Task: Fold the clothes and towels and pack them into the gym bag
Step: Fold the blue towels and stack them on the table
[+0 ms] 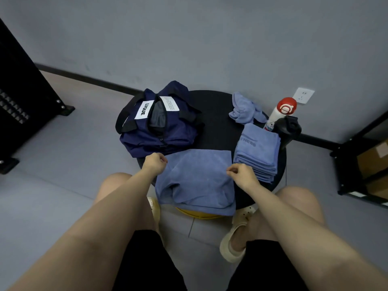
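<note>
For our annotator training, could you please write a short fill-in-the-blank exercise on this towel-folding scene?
1. The navy fabric gym bag lies on the round black table with its zip ____.
2. The left hand and right hand pinch opposite edges of the flat blue towel, whose near end hangs over the table's ____.
3. The stack of folded blue towels lies to the ____ of the flat towel.
4. The white bottle has a ____ cap.

Missing words: open; edge; right; red

My left hand [155,162]: forearm stretched forward, wrist level, fingers curled inward, thumb meeting fingertips in a pinch. My right hand [241,172]: same reach, fingers curled, thumb and forefinger pinched together, knuckles up.
</note>
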`<state>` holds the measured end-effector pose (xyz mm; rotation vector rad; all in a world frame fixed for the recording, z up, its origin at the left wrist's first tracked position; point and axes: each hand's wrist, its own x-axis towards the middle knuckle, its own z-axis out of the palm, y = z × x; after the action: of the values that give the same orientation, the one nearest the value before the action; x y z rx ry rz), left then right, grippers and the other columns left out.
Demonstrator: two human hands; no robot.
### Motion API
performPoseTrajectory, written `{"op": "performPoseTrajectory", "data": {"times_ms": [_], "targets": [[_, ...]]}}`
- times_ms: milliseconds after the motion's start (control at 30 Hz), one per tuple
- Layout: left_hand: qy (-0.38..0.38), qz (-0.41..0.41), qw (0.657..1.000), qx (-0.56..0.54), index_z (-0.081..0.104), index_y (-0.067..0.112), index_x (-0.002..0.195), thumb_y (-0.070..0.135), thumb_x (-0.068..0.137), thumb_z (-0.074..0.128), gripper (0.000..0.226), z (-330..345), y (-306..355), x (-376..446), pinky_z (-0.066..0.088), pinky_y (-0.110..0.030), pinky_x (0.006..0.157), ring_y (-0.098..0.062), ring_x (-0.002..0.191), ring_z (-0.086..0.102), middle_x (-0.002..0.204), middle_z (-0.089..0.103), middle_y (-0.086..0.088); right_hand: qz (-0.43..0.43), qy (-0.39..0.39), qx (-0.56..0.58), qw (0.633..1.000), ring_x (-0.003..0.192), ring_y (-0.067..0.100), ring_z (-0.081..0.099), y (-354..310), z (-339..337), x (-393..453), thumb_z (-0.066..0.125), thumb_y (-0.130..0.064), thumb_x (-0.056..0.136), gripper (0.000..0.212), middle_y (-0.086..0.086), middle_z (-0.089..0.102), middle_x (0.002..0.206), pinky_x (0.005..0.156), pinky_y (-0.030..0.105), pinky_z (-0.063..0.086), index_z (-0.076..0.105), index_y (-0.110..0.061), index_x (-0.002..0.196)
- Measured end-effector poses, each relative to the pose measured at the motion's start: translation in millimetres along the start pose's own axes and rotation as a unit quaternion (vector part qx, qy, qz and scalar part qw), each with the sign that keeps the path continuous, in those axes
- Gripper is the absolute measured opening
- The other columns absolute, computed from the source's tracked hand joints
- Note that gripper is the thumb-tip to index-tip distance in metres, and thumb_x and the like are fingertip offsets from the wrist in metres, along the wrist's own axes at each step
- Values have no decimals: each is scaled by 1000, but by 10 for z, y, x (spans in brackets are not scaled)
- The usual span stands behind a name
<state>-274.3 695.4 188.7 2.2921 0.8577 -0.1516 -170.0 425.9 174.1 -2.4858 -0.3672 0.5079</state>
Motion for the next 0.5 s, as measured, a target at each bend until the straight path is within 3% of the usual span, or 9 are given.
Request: {"op": "performPoseTrajectory", "data": {"times_ms": [100,167,233,367,500], "targets": [[-34,-11,999,14,66,6,107,8,93,48,23,-24,52,140,40,-24,76,-27,104,57,111,63,-11,-25,3,-50,998,100,27,62,-82,11,142,55,-10,94,18,14,68,107,86,38,51,69,-5,104],[-67,-16,997,34,64,10,94,6,92,47,18,-21,90,235,40,-28,75,-25,88,52,95,58,-12,-46,-4,-103,994,96,30,62,-151,17,266,51,-8,94,19,16,67,105,82,40,52,68,-2,102],[-85,-26,995,47,49,12,76,3,91,45,18,17,118,337,36,-29,69,-20,79,44,84,48,-10,-57,-14,-154,986,97,32,61,-215,31,405,47,-7,95,22,19,65,107,81,41,51,65,3,105],[-102,-52,991,64,39,17,67,5,92,45,29,120,135,547,33,-26,69,-16,67,39,67,37,0,-59,-42,-281,957,108,32,56,-336,91,681,44,6,93,30,18,55,122,85,36,47,59,-1,117],[-115,-82,988,63,33,22,65,8,93,46,33,218,117,715,34,-25,73,-18,79,41,70,33,4,-28,-81,-356,930,117,32,51,-402,196,952,47,4,93,38,17,46,130,89,36,46,47,-2,130]]}}
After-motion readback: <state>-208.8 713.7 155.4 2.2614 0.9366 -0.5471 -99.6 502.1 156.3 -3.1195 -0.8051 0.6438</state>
